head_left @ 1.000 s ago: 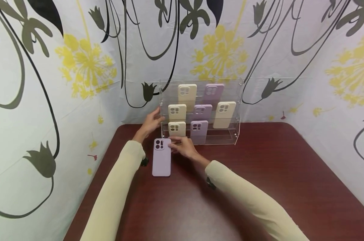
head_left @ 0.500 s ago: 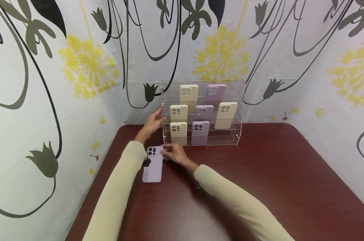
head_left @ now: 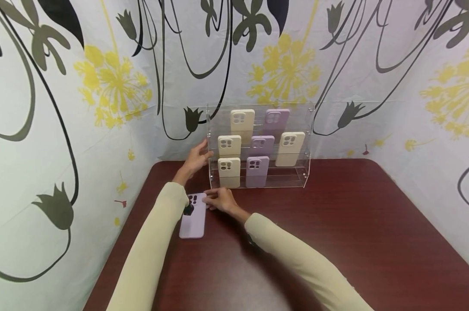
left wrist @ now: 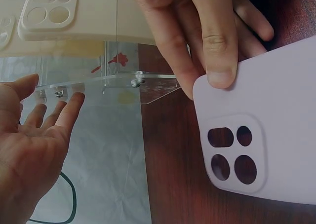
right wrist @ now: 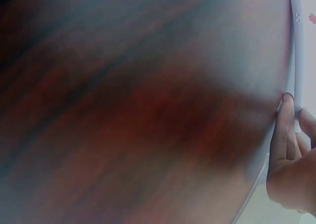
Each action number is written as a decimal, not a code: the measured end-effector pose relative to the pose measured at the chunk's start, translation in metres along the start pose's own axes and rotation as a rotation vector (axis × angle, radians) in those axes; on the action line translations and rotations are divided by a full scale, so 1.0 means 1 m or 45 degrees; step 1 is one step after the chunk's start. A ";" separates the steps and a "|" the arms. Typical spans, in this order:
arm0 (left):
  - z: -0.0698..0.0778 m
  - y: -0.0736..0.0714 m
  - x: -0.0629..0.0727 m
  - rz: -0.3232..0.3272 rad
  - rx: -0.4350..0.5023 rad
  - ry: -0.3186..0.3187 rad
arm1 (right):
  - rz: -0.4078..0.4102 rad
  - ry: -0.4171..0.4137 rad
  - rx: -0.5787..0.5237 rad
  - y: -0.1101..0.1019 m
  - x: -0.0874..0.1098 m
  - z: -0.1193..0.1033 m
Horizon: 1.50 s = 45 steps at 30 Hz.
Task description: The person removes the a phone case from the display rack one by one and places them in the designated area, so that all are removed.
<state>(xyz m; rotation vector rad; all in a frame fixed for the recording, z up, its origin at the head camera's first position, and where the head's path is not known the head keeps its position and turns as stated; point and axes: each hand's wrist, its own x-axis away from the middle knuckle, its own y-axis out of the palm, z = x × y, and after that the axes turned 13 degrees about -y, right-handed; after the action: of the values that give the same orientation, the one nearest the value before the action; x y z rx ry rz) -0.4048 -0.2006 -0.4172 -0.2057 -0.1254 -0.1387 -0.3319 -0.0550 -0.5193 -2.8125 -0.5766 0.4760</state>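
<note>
A lilac phone case (head_left: 194, 225) with camera cut-outs lies low over the table, left of centre. My right hand (head_left: 221, 200) pinches its upper right corner, with the thumb on the back face and fingers beneath, as the left wrist view shows. Part of the case is hidden behind my left sleeve and wrist camera in the head view. My left hand (left wrist: 37, 130) touches the left side panel of a clear acrylic display stand (head_left: 283, 177), its fingers fairly straight and spread along the panel's edge.
Cream phone cases (head_left: 229, 172) and purple phone cases (head_left: 257, 171) stand in the tiers of the display stand. The dark red table (head_left: 355, 224) extends to the right. A patterned fabric wall (head_left: 335, 86) rises close behind the stand.
My right hand has moved the lilac phone case left and toward me, away from the stand's lower left corner and partly behind my left sleeve. The left hand has stayed at the stand.
</note>
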 end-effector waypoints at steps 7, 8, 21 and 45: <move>0.003 0.003 0.002 0.018 -0.043 0.025 | 0.048 -0.023 0.091 0.001 0.001 0.003; 0.003 0.004 0.002 0.019 -0.043 0.027 | 0.058 -0.029 0.102 0.001 0.002 0.003; 0.006 0.005 0.002 0.025 -0.050 0.002 | 0.133 0.004 0.059 -0.001 0.003 0.001; 0.001 0.004 0.001 0.046 -0.040 -0.004 | 0.029 -0.065 0.165 -0.013 0.016 -0.008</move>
<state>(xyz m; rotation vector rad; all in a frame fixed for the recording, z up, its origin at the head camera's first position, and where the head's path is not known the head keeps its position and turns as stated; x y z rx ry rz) -0.4029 -0.1967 -0.4167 -0.2394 -0.1228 -0.1048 -0.3201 -0.0378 -0.5128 -2.6936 -0.5056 0.5692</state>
